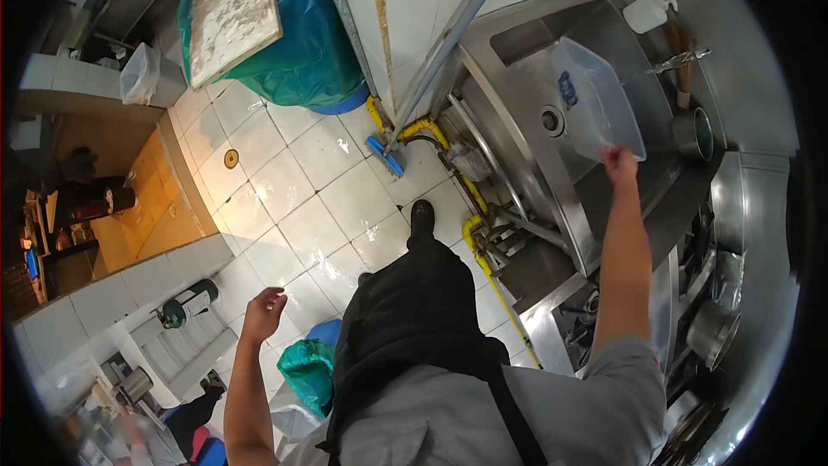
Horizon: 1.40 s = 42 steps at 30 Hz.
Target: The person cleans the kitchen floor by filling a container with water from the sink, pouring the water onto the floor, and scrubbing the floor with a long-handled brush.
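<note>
Pinching the clear tub [597, 99] by its near edge in the right hand [619, 164], at the sink [539, 155]; holding out the left hand [264, 315], fingers bent, gap hard to tell.

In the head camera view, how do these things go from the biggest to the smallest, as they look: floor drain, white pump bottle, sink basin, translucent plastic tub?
1. sink basin
2. translucent plastic tub
3. white pump bottle
4. floor drain
</note>
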Each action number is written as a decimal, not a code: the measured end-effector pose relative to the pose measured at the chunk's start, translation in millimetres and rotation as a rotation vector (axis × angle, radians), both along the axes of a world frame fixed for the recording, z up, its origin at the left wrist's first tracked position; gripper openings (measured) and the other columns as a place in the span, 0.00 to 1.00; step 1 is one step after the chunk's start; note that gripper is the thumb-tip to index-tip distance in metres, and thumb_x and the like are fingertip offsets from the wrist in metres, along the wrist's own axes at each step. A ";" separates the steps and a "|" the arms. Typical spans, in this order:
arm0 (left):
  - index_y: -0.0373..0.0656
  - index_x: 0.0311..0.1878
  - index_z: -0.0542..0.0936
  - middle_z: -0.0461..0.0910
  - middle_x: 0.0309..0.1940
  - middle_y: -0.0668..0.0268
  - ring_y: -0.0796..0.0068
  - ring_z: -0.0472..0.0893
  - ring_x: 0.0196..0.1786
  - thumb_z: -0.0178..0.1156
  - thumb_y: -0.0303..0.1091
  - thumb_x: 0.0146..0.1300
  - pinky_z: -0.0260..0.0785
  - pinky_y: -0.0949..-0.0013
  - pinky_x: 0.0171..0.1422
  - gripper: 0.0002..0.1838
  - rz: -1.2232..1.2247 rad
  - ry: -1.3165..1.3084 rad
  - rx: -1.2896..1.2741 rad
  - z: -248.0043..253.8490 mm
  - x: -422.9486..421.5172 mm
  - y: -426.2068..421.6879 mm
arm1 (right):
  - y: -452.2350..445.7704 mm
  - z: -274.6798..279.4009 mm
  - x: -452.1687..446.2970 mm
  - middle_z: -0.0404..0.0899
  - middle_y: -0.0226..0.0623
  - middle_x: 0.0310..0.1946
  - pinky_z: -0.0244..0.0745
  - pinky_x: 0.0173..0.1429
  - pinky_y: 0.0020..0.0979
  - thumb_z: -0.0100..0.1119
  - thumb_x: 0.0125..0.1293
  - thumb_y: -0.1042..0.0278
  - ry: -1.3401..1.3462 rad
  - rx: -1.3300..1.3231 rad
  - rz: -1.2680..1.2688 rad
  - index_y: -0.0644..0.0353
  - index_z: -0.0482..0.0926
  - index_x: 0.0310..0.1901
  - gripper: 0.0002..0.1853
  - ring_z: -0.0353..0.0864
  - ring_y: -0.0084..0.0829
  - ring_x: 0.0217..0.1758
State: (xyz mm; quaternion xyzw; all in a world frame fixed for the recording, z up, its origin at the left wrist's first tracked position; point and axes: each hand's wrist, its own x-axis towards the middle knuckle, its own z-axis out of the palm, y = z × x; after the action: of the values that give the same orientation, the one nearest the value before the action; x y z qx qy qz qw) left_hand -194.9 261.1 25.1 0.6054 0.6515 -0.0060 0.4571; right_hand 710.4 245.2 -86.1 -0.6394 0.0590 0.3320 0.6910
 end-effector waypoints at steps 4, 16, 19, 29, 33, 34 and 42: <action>0.38 0.51 0.81 0.86 0.37 0.55 0.68 0.85 0.40 0.61 0.36 0.68 0.77 0.66 0.47 0.14 0.012 -0.004 0.076 13.3 63.1 53.8 | 27.2 1.8 -28.8 0.80 0.44 0.37 0.81 0.39 0.38 0.58 0.70 0.56 0.003 -0.623 0.150 0.67 0.72 0.56 0.23 0.84 0.37 0.37; 0.38 0.52 0.81 0.86 0.37 0.54 0.63 0.85 0.41 0.62 0.38 0.68 0.78 0.65 0.47 0.16 -0.135 -0.035 0.135 28.6 163.8 119.1 | 241.2 238.9 -232.0 0.76 0.43 0.58 0.72 0.60 0.32 0.65 0.67 0.60 -0.829 0.376 0.509 0.63 0.70 0.63 0.27 0.75 0.31 0.60; 0.38 0.52 0.81 0.86 0.38 0.54 0.63 0.85 0.41 0.62 0.39 0.68 0.77 0.64 0.48 0.16 -0.166 -0.027 0.144 29.8 162.8 110.8 | 290.0 242.2 -250.6 0.76 0.42 0.58 0.68 0.62 0.31 0.69 0.63 0.59 -0.706 0.486 0.552 0.63 0.68 0.65 0.32 0.73 0.29 0.60; 0.37 0.52 0.81 0.85 0.37 0.53 0.62 0.85 0.40 0.62 0.40 0.68 0.77 0.63 0.47 0.17 -0.133 -0.068 0.042 -14.7 53.7 88.4 | 313.4 252.4 -288.5 0.79 0.38 0.40 0.74 0.41 0.32 0.65 0.64 0.57 -0.656 0.319 0.524 0.65 0.75 0.52 0.22 0.77 0.28 0.40; 0.37 0.51 0.81 0.86 0.36 0.54 0.62 0.85 0.39 0.62 0.39 0.67 0.77 0.63 0.46 0.16 -0.246 -0.158 0.066 -43.3 -2.5 124.6 | 294.8 219.3 -290.8 0.77 0.38 0.51 0.68 0.60 0.32 0.67 0.59 0.66 -0.980 0.005 0.464 0.61 0.67 0.64 0.31 0.74 0.29 0.55; 0.37 0.51 0.81 0.86 0.36 0.54 0.62 0.85 0.39 0.62 0.39 0.67 0.77 0.63 0.46 0.16 -0.243 -0.163 0.099 -49.6 -16.0 137.6 | 296.9 213.7 -293.5 0.78 0.37 0.47 0.69 0.59 0.33 0.66 0.58 0.68 -0.962 0.025 0.263 0.60 0.69 0.61 0.29 0.75 0.29 0.53; 0.37 0.51 0.82 0.86 0.37 0.53 0.67 0.85 0.38 0.62 0.35 0.67 0.78 0.66 0.42 0.14 -0.116 -0.162 0.171 -101.1 -152.8 179.8 | 310.6 233.3 -425.3 0.68 0.35 0.17 0.65 0.25 0.33 0.64 0.63 0.69 -0.461 0.287 0.085 0.64 0.70 0.26 0.14 0.65 0.28 0.16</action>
State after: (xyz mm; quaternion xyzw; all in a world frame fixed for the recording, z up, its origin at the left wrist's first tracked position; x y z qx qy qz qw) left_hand -347.7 440.8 -76.0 0.6771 0.5746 0.0721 0.4541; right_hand 285.1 555.8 147.2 -0.5956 -0.1744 0.2116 0.7550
